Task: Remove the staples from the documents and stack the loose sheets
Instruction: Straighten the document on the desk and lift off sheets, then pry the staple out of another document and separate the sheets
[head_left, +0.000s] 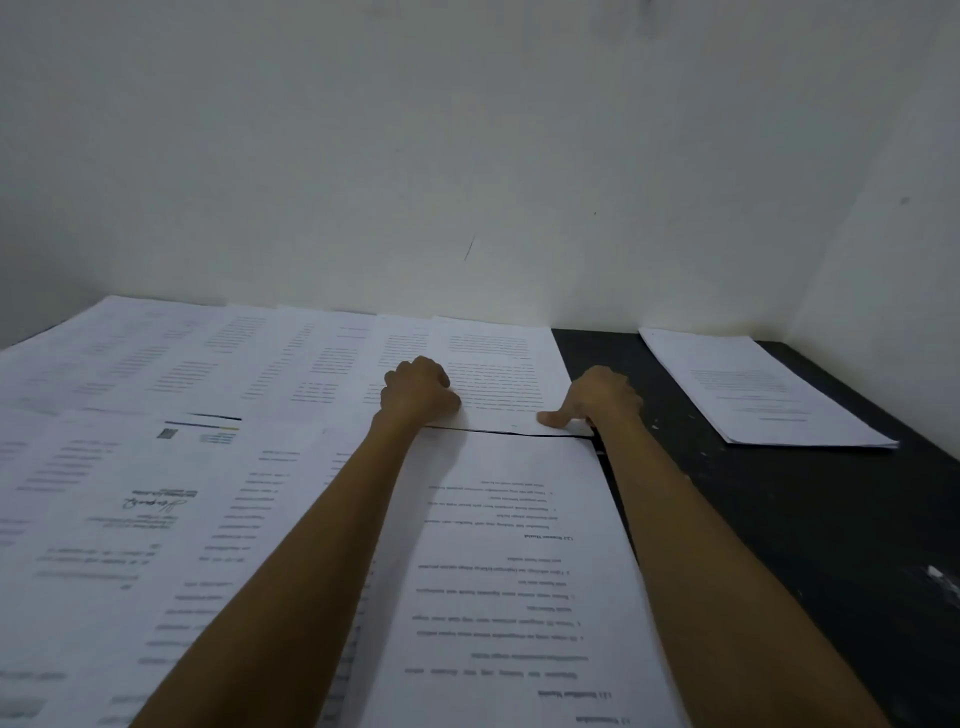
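Early going, apparently | left hand (420, 392) clenched on a document (498, 374) at the surface's (779, 519) far edge, contents unclear; right hand (597, 402) pinches its corner | small stack (763, 389) sits far-right corner; spread papers (156, 493) await.

Reads as a plain, dimly lit office or study corner. Shows a black table (779, 493) pushed into the angle of two bare off-white walls (467, 156), spread with overlapping rows of printed sheets (208, 374), plus a separate stack of papers (763, 389) lying near the right wall.
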